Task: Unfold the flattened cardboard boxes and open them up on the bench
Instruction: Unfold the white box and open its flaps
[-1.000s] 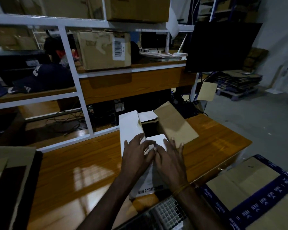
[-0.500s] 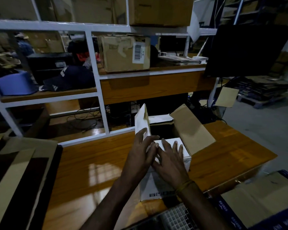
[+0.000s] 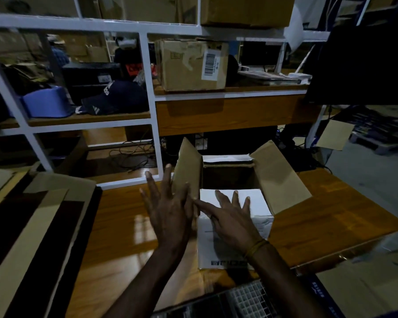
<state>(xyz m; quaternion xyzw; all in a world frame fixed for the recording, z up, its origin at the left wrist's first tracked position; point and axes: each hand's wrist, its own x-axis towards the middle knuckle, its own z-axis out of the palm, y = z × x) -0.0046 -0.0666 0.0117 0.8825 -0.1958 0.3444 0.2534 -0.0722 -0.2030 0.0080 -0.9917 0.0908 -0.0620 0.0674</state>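
Box: a white cardboard box [image 3: 236,239] stands upright on the wooden bench [image 3: 319,221], near its front edge, top open and the inside dark.
Flaps: the left flap [image 3: 189,168] stands almost upright, the right flap [image 3: 278,177] leans outward over the bench, the near flap [image 3: 255,200] lies folded inward, the far flap [image 3: 228,159] lies nearly flat at the back.
Left hand: the left hand [image 3: 170,210] is released, fingers straight and spread, its thumb side against the outer face of the left flap.
Right hand: the right hand [image 3: 232,216] is also released, fingers spread flat on the near flap, the forefinger reaching toward the box's left corner.
Room to move: bare bench shows left of the box and to its right, out to the bench's right-hand edge; the right flap hangs over part of that side.
Surroundings: flattened cardboard sheets [image 3: 32,226] lie at the bench's left end, a white shelf frame [image 3: 152,115] rises behind, holding a brown carton [image 3: 189,65] with a barcode label and a dark cap [image 3: 115,97]. A dark monitor [image 3: 363,65] stands at the right.
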